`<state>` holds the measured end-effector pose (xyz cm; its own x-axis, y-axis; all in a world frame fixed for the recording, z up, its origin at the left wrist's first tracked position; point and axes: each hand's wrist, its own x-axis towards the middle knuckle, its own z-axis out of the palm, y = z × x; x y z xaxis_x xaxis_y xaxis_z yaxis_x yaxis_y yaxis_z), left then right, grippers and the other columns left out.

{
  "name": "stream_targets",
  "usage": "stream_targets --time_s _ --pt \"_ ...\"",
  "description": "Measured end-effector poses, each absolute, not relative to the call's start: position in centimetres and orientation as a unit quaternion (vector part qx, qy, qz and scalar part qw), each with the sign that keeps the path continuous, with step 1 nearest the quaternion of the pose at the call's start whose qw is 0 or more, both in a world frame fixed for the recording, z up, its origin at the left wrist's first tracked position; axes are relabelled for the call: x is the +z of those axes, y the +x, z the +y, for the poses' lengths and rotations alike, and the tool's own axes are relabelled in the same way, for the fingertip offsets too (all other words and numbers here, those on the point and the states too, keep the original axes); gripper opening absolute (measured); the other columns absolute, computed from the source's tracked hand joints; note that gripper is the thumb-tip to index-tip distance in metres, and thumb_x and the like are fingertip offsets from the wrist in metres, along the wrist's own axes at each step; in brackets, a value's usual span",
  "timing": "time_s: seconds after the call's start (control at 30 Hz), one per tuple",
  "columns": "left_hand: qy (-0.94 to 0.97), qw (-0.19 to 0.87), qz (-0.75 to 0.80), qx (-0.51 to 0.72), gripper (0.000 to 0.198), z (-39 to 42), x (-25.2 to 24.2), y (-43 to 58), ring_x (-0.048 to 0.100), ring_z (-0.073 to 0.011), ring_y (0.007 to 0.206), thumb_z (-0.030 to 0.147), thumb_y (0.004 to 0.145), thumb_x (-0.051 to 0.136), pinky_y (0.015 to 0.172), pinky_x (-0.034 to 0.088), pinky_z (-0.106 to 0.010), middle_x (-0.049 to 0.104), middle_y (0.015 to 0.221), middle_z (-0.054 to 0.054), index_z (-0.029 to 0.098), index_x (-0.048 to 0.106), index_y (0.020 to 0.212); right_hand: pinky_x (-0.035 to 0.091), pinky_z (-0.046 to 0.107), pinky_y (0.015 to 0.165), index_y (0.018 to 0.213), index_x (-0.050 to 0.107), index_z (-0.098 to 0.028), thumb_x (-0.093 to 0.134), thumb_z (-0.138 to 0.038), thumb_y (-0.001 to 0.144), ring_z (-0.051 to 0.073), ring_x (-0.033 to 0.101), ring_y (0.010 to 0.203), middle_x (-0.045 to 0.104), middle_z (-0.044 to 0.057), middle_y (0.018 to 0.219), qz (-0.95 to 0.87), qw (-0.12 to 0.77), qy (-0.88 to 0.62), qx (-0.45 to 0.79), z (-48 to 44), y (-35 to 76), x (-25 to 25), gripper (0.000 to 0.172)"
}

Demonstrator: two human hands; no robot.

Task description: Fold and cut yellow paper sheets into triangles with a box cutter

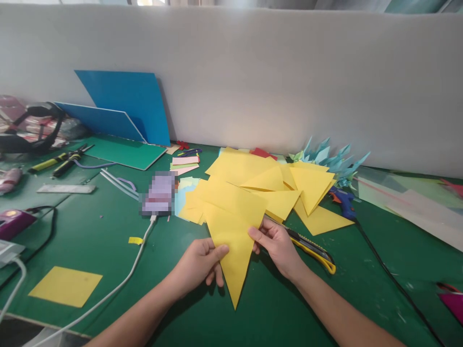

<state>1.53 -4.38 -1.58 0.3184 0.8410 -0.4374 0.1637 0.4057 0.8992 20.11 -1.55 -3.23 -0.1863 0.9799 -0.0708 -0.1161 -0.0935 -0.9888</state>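
Observation:
Between my two hands is a folded yellow paper (235, 231), its sharp point turned down toward me. My left hand (200, 262) pinches its left edge, thumb on top. On the opposite edge, my right hand (277, 243) grips the paper between thumb and fingers. A yellow and black utility knife (313, 248) lies on the table just beyond my right hand, partly hidden by it. Behind the held paper spreads a pile of yellow paper pieces (249, 168), several of them folded into triangles. One loose yellow sheet (67, 286) lies flat at the lower left.
Blue boards (133, 106) lean against the white wall, behind a green board (125, 152). A blurred purple phone-like object (159, 193) has a white cable attached. Pliers (70, 161) lie at left. A blue glue gun (345, 202) and light-blue folded paper spikes (329, 156) are at right.

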Motion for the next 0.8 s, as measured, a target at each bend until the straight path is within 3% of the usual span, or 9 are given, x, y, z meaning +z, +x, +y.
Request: stream_targets --time_s 0.17,0.3,0.47,0.6,0.7,0.8 --pt "0.491 0.658 0.513 0.250 0.036 -4.4 -1.4 1.6 0.036 -0.0055 0.029 0.052 0.072 0.061 0.033 0.019 -0.017 0.054 0.038 0.004 0.016 0.058 0.074 0.041 0.022 0.044 0.069 0.058 -0.018 0.071 -0.050 0.069 0.008 0.047 0.044 0.054 -0.004 0.053 -0.497 0.468 -0.425 0.594 -1.4 20.2 -3.3 0.035" --pt "0.480 0.660 0.505 0.281 0.044 -4.2 -1.2 1.4 0.044 -0.0074 0.034 0.049 0.066 0.067 0.036 0.026 -0.018 0.055 0.048 0.006 0.016 0.056 0.093 0.040 0.022 0.042 0.075 0.059 -0.017 0.072 -0.049 0.067 0.008 0.047 0.043 0.054 -0.004 0.054 -0.493 0.471 -0.439 0.584 -1.3 20.3 -3.4 0.035" --pt "0.443 0.564 0.552 0.426 0.048 -3.0 -0.3 0.2 0.054 -0.0112 0.057 0.037 0.062 0.071 0.055 0.039 -0.021 0.054 0.060 0.008 0.020 0.049 0.102 0.044 0.025 0.043 0.064 0.058 -0.016 0.073 -0.053 0.062 0.011 0.050 0.044 0.056 -0.001 0.050 -0.510 0.430 -0.459 0.587 -1.7 20.6 -3.1 0.039" --pt "0.439 0.569 0.549 0.426 0.051 -2.7 0.2 -0.6 0.055 -0.0108 0.064 0.029 0.059 0.072 0.063 0.042 -0.023 0.057 0.077 0.005 0.024 0.046 0.102 0.047 0.028 0.047 0.060 0.058 -0.017 0.073 -0.054 0.061 0.013 0.053 0.047 0.057 0.000 0.050 -0.516 0.422 -0.458 0.587 -1.9 20.6 -2.9 0.040" --pt "0.439 0.599 0.528 0.413 0.056 -2.7 -0.2 -0.6 0.055 -0.0100 0.063 0.025 0.056 0.074 0.062 0.045 -0.025 0.056 0.084 0.004 0.025 0.045 0.104 0.047 0.028 0.046 0.065 0.059 -0.018 0.074 -0.051 0.060 0.014 0.053 0.047 0.058 0.000 0.054 -0.503 0.462 -0.461 0.567 -1.7 20.5 -2.8 0.037" --pt "0.472 0.563 0.507 0.451 0.049 -2.8 -0.6 -0.4 0.057 -0.0135 0.074 0.022 0.056 0.074 0.066 0.047 -0.026 0.057 0.085 0.001 0.023 0.051 0.099 0.049 0.030 0.049 0.065 0.059 -0.019 0.074 -0.047 0.062 0.015 0.055 0.050 0.060 0.001 0.057 -0.484 0.555 -0.479 0.477 -1.5 20.6 -2.8 0.032"
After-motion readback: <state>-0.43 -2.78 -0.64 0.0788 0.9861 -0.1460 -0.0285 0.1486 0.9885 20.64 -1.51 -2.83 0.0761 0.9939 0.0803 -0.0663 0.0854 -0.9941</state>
